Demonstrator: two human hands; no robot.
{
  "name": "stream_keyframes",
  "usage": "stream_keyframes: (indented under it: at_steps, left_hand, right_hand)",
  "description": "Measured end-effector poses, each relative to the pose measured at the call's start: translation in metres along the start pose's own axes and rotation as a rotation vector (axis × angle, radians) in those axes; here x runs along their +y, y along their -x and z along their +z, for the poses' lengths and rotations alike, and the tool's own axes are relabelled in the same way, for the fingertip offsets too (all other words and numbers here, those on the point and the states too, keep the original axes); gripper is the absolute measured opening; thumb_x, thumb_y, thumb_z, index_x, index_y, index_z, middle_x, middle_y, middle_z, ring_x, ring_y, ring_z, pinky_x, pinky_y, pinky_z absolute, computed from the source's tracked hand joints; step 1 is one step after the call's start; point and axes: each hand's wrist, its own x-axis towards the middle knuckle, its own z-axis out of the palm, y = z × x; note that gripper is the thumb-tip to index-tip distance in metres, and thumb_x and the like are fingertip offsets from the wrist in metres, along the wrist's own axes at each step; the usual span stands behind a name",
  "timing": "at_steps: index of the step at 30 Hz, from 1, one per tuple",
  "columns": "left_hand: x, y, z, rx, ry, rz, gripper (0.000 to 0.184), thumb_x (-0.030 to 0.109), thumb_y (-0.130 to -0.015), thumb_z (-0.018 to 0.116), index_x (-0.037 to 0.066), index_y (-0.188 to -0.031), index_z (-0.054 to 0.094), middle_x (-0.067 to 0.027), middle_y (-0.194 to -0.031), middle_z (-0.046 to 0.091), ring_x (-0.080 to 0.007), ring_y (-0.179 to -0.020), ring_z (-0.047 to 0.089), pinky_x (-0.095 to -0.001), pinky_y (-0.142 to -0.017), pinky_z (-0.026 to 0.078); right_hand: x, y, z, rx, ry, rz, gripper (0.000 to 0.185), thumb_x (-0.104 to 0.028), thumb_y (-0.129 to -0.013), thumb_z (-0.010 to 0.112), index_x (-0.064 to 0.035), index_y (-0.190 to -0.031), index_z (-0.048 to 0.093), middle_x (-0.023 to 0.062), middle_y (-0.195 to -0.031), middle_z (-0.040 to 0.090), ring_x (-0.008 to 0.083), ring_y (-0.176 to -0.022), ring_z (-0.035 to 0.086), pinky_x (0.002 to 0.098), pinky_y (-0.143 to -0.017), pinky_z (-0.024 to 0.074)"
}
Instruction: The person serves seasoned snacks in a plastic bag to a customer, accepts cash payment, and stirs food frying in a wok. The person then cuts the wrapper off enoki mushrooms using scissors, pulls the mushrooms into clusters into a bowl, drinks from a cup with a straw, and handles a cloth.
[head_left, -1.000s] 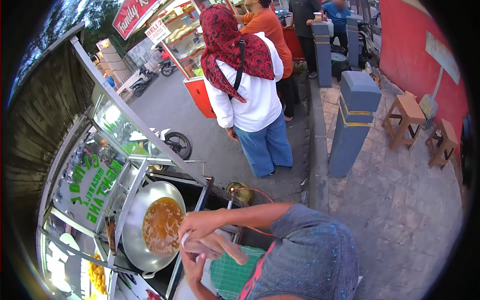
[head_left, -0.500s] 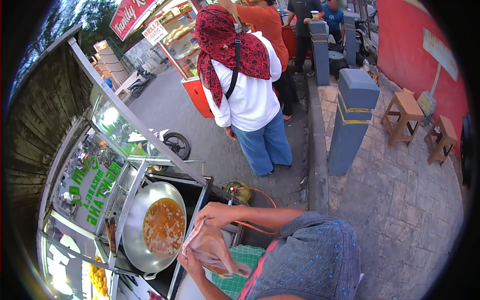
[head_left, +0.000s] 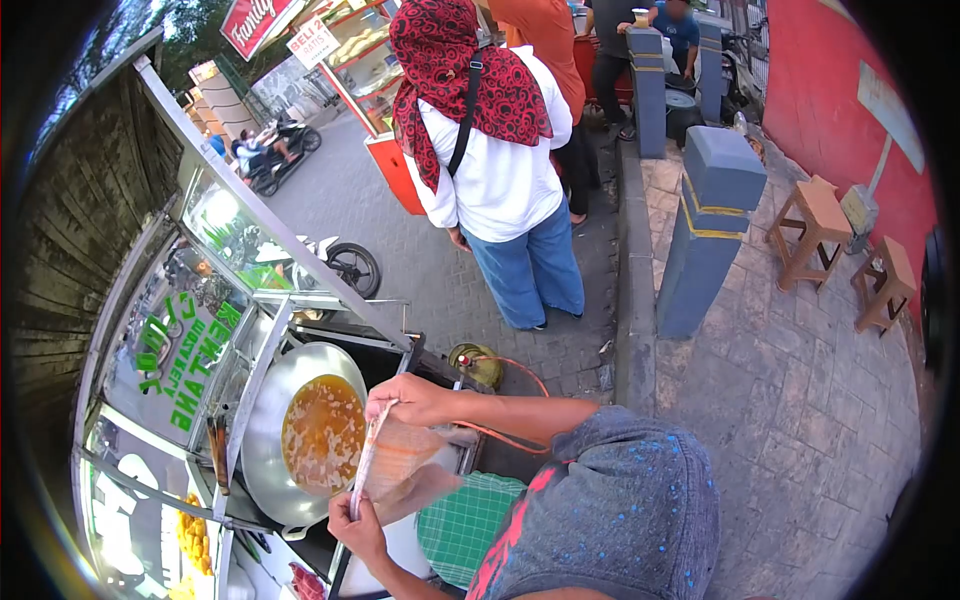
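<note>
A thin, pale cloth (head_left: 402, 460) with an orange-pink tint is stretched between my two hands, its free part hanging towards my body and blurred at the end. At its upper corner, my right hand (head_left: 412, 400) is closed in a pinch. My left hand (head_left: 360, 532) grips the lower corner. Just left of the cloth sits a large metal wok (head_left: 262, 440) holding brown, bubbling oil (head_left: 325, 430). Below the cloth lies a green checked cloth (head_left: 470, 525) on the cart's edge.
The cart's glass case (head_left: 175, 350) with green lettering stands at left, tongs (head_left: 220, 455) beside the wok. A green gas cylinder (head_left: 478, 368) with an orange hose is beyond. A person in a white top (head_left: 500, 190) stands in the street. Bollards (head_left: 705, 230) and stools (head_left: 812, 235) are right.
My hands have moved apart and the bunched cloth is now pulled straight between them. It has swung away from the green cloth. A motorbike with riders has come into view in the street.
</note>
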Motion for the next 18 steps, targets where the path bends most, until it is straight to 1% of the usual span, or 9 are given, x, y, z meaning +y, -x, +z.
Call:
stream_keyframes:
  at_steps: [1,5,7,9,10,13,14,15,18]
  left_hand:
    - [-0.005,0.0,-0.003,-0.001,-0.023,0.063,0.009,0.001,-0.077,0.064,0.001,-0.073,0.056,0.0027,-0.061,0.049,-0.0057,-0.053,0.039,-0.0219,-0.048,0.034]
    - [-0.015,0.006,-0.014,-0.077,0.049,-0.114,0.007,-0.001,-0.073,0.064,-0.001,-0.078,0.06,-0.0023,-0.06,0.054,-0.0056,-0.054,0.046,-0.0229,-0.05,0.038]
    - [-0.018,0.003,-0.024,-0.163,-0.079,-0.033,0.006,-0.001,-0.074,0.064,-0.003,-0.078,0.06,-0.0024,-0.059,0.054,-0.0059,-0.054,0.047,-0.0238,-0.05,0.04]
    - [-0.024,0.008,-0.041,-0.215,-0.213,-0.077,0.011,0.003,-0.075,0.068,-0.005,-0.076,0.061,-0.0048,-0.058,0.056,-0.007,-0.055,0.049,-0.0257,-0.052,0.042]
    - [-0.018,0.008,-0.047,-0.228,-0.115,-0.234,0.016,0.008,-0.073,0.073,-0.004,-0.078,0.065,-0.0089,-0.058,0.059,-0.0087,-0.054,0.052,-0.0271,-0.052,0.043]
    - [-0.011,0.011,-0.073,-0.35,-0.289,-0.279,0.022,0.014,-0.069,0.078,-0.003,-0.079,0.068,-0.0096,-0.059,0.061,-0.0121,-0.052,0.053,-0.0292,-0.053,0.043]
    - [-0.016,0.012,-0.078,-0.384,-0.309,-0.258,0.023,0.016,-0.069,0.079,-0.002,-0.079,0.069,-0.0097,-0.058,0.061,-0.013,-0.051,0.053,-0.0298,-0.052,0.043]
    - [-0.008,0.013,-0.083,-0.406,-0.397,-0.281,0.022,0.015,-0.068,0.079,-0.002,-0.074,0.067,-0.0101,-0.056,0.059,-0.0163,-0.049,0.051,-0.0327,-0.05,0.041]
    - [-0.046,0.027,-0.098,-0.458,-0.518,-0.224,0.022,0.014,-0.068,0.077,-0.003,-0.07,0.064,-0.0114,-0.055,0.055,-0.0193,-0.048,0.047,-0.0355,-0.049,0.038]
  right_hand:
    - [-0.002,-0.002,0.0,-0.01,0.011,0.01,0.017,-0.011,-0.087,0.053,0.0025,-0.077,0.056,0.0032,-0.074,0.061,0.0107,-0.073,0.056,0.029,-0.069,0.0457]
    - [0.004,-0.012,0.005,-0.054,0.001,-0.018,0.012,-0.006,-0.085,0.05,0.0003,-0.075,0.051,0.0034,-0.071,0.054,0.0109,-0.072,0.051,0.0291,-0.067,0.0434]
    - [0.017,-0.02,0.011,-0.058,-0.047,-0.086,0.006,-0.003,-0.081,0.049,-0.0008,-0.077,0.052,0.0027,-0.071,0.053,0.0099,-0.073,0.051,0.0283,-0.067,0.0428]
    - [0.017,-0.03,0.011,-0.191,-0.182,0.005,0.008,-0.005,-0.077,0.054,-0.0015,-0.084,0.055,0.0019,-0.077,0.055,0.009,-0.074,0.051,0.0269,-0.069,0.0432]
    - [0.012,-0.034,0.007,-0.293,-0.266,0.039,0.012,-0.008,-0.075,0.057,-0.0018,-0.085,0.055,0.0025,-0.081,0.056,0.0096,-0.075,0.052,0.0269,-0.07,0.0438]
    - [-0.015,-0.046,-0.005,-0.676,0.046,0.078,0.022,-0.011,-0.074,0.06,-0.0017,-0.094,0.058,0.0047,-0.09,0.061,0.0108,-0.077,0.057,0.028,-0.069,0.0462]
    - [-0.018,-0.05,-0.006,-0.678,0.046,0.114,0.023,-0.014,-0.075,0.066,-0.0023,-0.094,0.061,0.0056,-0.09,0.063,0.0118,-0.078,0.059,0.0283,-0.069,0.0472]
    - [-0.022,-0.057,-0.006,-0.678,0.018,0.061,0.022,-0.016,-0.076,0.068,-0.0025,-0.092,0.063,0.0054,-0.088,0.065,0.0116,-0.077,0.06,0.028,-0.069,0.0475]
    - [-0.025,-0.07,-0.009,-0.619,-0.037,-0.064,0.02,-0.019,-0.076,0.073,-0.0027,-0.087,0.068,0.0043,-0.082,0.067,0.0101,-0.075,0.06,0.0266,-0.068,0.0472]
